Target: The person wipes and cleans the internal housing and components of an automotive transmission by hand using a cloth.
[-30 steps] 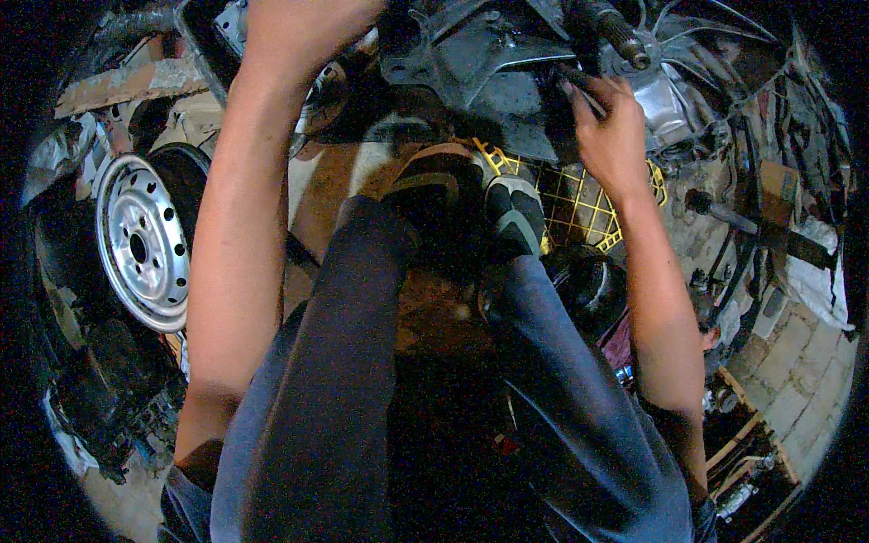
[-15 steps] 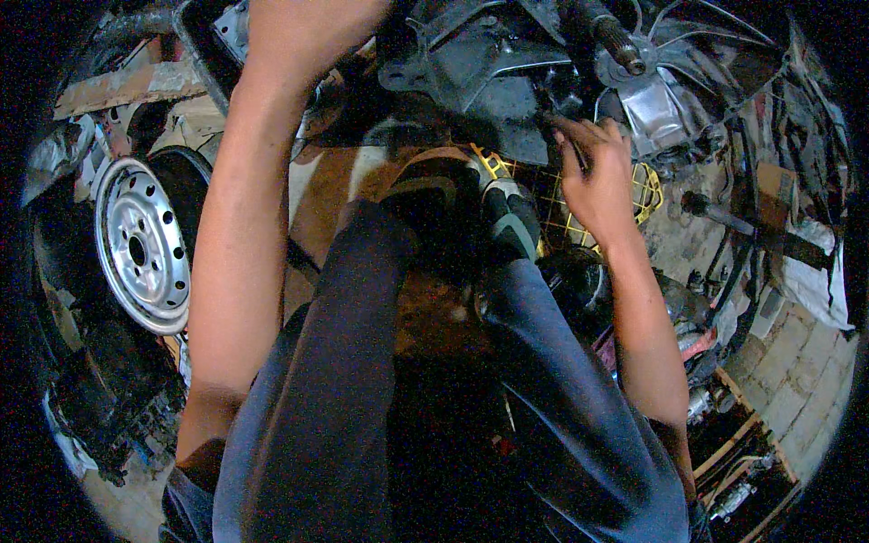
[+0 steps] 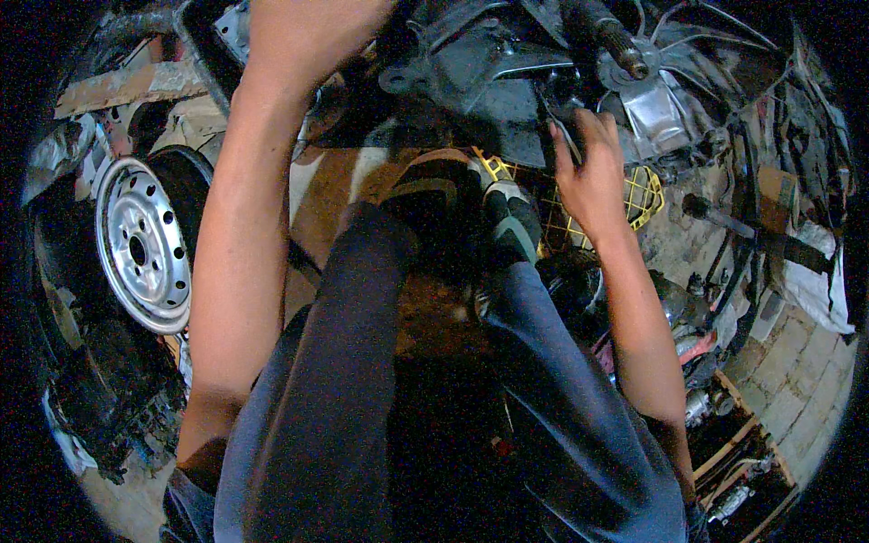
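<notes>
Across the top sits a dark metal housing (image 3: 475, 63) with a splined shaft (image 3: 625, 50) and a finned casting with a shiny plate (image 3: 656, 118). My left hand (image 3: 308, 27) reaches up at the top left, its fingers out of sight at the frame's edge or behind the hand. My right hand (image 3: 588, 172) is just below the housing, left of the shiny plate, fingers bent around something dark and slim that I cannot make out, by a dark fitting on the housing.
A silver wheel rim (image 3: 143, 244) stands at left. A yellow plastic crate (image 3: 647, 199) lies behind my right hand. A metal bar (image 3: 724, 220), cardboard (image 3: 776, 195) and a wooden box of parts (image 3: 742, 471) are at right. My shoes and legs occupy the middle.
My right hand has come down and slightly left from higher beside the shiny plate, then edged up a little. My left hand stays at the top, shifted slightly right.
</notes>
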Demonstrator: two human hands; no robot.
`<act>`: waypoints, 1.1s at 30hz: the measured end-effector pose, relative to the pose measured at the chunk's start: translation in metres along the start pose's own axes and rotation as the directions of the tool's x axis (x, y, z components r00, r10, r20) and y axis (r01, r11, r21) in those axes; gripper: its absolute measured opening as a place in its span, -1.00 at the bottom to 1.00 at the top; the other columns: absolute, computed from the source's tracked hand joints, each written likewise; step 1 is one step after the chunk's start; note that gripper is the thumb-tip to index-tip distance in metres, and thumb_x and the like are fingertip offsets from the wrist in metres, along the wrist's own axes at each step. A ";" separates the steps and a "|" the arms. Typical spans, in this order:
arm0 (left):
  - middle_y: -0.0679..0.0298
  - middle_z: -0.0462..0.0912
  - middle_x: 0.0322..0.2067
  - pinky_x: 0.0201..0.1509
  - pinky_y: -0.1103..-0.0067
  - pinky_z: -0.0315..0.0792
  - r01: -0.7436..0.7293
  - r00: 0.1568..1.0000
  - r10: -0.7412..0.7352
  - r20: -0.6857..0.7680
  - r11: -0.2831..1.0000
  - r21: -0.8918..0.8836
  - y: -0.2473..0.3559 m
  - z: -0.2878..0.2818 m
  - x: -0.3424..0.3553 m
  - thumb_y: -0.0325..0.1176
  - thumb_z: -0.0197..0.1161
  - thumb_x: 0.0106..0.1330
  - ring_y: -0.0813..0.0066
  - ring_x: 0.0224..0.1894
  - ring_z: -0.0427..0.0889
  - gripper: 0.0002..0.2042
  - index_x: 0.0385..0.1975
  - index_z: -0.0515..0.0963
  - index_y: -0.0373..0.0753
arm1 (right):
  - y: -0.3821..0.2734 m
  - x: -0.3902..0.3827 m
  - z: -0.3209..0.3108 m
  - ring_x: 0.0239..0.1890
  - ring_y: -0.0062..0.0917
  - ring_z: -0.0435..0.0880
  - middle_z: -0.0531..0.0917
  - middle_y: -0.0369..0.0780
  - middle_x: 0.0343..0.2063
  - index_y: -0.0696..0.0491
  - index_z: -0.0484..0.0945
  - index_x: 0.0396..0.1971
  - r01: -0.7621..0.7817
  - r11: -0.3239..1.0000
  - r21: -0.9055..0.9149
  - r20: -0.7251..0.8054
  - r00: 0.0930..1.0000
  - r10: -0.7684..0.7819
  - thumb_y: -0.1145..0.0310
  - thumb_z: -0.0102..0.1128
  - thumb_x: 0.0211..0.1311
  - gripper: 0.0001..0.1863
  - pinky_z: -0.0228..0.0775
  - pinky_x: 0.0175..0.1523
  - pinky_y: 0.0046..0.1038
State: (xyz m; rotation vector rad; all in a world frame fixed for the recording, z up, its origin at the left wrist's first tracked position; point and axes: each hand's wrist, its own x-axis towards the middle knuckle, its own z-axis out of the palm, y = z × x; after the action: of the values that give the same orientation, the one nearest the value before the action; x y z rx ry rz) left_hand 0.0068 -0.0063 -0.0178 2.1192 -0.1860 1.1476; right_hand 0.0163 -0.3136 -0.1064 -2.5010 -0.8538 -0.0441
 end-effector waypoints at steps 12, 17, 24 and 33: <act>0.21 0.55 0.04 0.29 0.50 0.39 -0.015 1.000 0.014 0.016 0.995 0.100 0.006 -0.004 -0.001 -0.35 0.34 0.39 0.42 0.15 0.55 -0.62 0.15 0.47 -0.27 | -0.017 0.002 0.004 0.01 0.04 0.51 0.66 0.05 -0.14 0.25 0.60 -0.19 0.002 0.980 -0.198 0.021 1.000 0.002 0.33 0.16 0.36 -0.74 0.35 0.09 0.00; 0.20 0.55 0.04 0.31 0.49 0.38 -0.047 0.999 0.046 -0.017 0.998 -0.047 -0.003 0.000 -0.001 -0.34 0.34 0.40 0.41 0.16 0.55 -0.62 0.14 0.48 -0.28 | -0.017 0.016 0.010 -0.04 0.01 0.52 0.66 0.05 -0.16 0.24 0.60 -0.22 0.043 0.974 -0.224 0.027 0.999 -0.038 0.37 0.20 0.30 -0.77 0.34 0.05 0.01; 0.20 0.56 0.03 0.31 0.48 0.38 -0.018 0.999 0.014 0.037 0.996 0.088 0.005 -0.006 0.001 -0.30 0.35 0.40 0.38 0.16 0.55 -0.64 0.11 0.49 -0.27 | -0.022 0.015 -0.001 0.01 0.02 0.54 0.68 0.04 -0.16 0.23 0.61 -0.20 0.040 0.959 -0.280 0.096 0.995 -0.013 0.39 0.20 0.29 -0.79 0.35 0.12 0.01; 0.15 0.56 0.07 0.35 0.43 0.35 -0.043 0.999 0.038 0.039 0.991 0.125 0.005 -0.009 0.002 -0.28 0.35 0.39 0.32 0.18 0.55 -0.63 0.11 0.50 -0.27 | -0.019 0.006 -0.009 -0.01 0.05 0.54 0.67 0.02 -0.20 0.19 0.63 -0.18 -0.023 0.973 -0.229 0.097 0.994 0.047 0.40 0.21 0.30 -0.80 0.38 0.12 -0.01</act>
State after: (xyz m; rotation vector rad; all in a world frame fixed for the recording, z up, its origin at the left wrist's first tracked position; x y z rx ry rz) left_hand 0.0001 -0.0043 -0.0101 2.2576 -0.1778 1.1722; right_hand 0.0109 -0.3017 -0.0887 -2.7526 -0.8891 -0.0028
